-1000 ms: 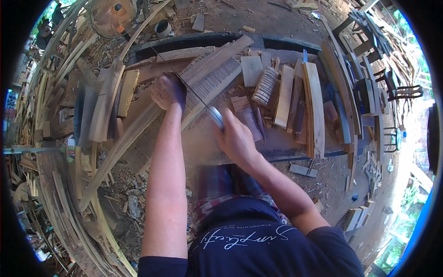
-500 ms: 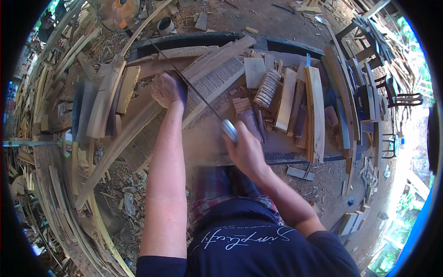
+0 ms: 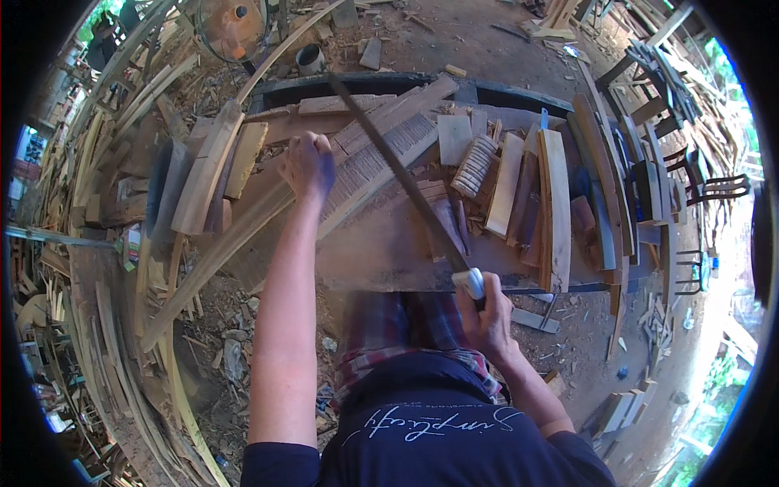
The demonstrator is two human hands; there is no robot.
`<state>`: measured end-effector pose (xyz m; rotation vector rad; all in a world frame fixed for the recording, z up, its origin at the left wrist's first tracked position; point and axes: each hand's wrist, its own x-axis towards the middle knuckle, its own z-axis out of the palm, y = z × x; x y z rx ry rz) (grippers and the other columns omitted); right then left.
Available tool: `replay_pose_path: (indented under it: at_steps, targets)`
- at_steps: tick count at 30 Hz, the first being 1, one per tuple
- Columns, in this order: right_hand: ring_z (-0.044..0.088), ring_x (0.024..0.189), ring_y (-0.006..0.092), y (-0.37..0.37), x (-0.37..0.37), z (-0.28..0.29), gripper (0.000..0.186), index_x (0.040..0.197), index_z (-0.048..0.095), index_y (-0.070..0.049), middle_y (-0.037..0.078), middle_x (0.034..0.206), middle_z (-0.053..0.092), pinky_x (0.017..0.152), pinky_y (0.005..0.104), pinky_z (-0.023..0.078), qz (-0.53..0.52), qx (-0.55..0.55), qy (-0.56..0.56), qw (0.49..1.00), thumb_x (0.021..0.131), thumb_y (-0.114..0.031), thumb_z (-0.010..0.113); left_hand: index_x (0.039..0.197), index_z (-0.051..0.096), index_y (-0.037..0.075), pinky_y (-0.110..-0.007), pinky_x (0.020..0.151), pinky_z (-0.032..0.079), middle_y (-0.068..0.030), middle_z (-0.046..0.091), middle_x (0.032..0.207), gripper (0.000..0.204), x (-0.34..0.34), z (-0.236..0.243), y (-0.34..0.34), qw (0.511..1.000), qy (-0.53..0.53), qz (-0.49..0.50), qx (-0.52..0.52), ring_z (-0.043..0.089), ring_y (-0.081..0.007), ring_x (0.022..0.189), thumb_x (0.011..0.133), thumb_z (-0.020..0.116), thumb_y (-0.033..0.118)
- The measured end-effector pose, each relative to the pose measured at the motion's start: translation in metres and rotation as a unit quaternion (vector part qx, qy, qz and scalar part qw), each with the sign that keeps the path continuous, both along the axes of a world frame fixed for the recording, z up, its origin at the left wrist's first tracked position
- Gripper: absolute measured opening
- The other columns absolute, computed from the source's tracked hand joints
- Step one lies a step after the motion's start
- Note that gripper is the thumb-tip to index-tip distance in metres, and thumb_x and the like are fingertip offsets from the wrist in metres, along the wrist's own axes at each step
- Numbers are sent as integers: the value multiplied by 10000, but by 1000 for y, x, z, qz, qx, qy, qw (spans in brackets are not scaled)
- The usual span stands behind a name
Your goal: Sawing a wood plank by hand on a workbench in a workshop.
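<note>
My right hand (image 3: 487, 315) is wrapped round the pale handle of a long-bladed hand tool (image 3: 398, 172). Its narrow dark blade slants up and left, passing in front of the ridged board; its teeth or edge are too small to make out. My left hand (image 3: 308, 166) is closed in a fist over the left edge of the ridged board; what lies within its fingers is hidden. That board (image 3: 380, 162) has many close cuts across its face and lies slantwise on the low worktable (image 3: 357, 256). A long plain plank (image 3: 215, 247) runs slantwise past my left forearm.
A ridged wood block (image 3: 475, 165) and several boards (image 3: 555, 211) lie on the table's right side. More curved timber (image 3: 209, 166) stands at the left. Beyond the table are a bucket (image 3: 309, 59) and a fan (image 3: 233, 31). Wood scraps litter the ground.
My right hand has drawn back toward my body and to the right with the tool, whose blade now shows its broad side. My left fist has stayed near the ridged board's left edge.
</note>
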<state>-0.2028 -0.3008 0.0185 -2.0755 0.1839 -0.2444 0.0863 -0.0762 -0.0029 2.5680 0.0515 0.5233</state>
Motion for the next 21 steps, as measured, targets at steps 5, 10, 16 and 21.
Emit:
replay_pose_path:
  at_steps: [5, 10, 16, 21]
  targets:
    - [630, 761, 478, 23, 26, -9, 221, 1091, 491, -30, 243, 829, 615, 604, 472, 501, 20, -10, -69, 997, 939, -115, 628, 956, 643, 166, -491, 910, 404, -82, 596, 1077, 195, -18, -9, -8, 995, -18, 56, 79, 529, -319, 1088, 948, 518, 316]
    - [610, 743, 485, 32, 28, -24, 250, 1080, 431, -44, 264, 831, 597, 579, 513, 477, 36, -25, -52, 998, 948, -145, 618, 1022, 627, 159, -495, 896, 412, -94, 589, 1100, 214, -16, -10, -12, 988, 3, 80, 130, 529, -317, 1099, 958, 505, 323]
    - [608, 734, 479, 36, 30, -14, 248, 1068, 432, -40, 250, 828, 587, 579, 521, 481, 39, -55, -42, 997, 946, -152, 617, 1068, 614, 155, -497, 899, 412, -91, 583, 1133, 224, -12, -14, -11, 987, 21, 90, 135, 527, -311, 1111, 959, 490, 305]
    - [616, 734, 465, 36, 19, -18, 240, 1053, 437, -39, 235, 828, 589, 583, 522, 494, 46, -91, -34, 994, 946, -164, 612, 1099, 631, 165, -511, 943, 386, -90, 580, 1155, 245, -9, -13, -10, 987, 50, 96, 117, 522, -319, 1125, 953, 497, 308]
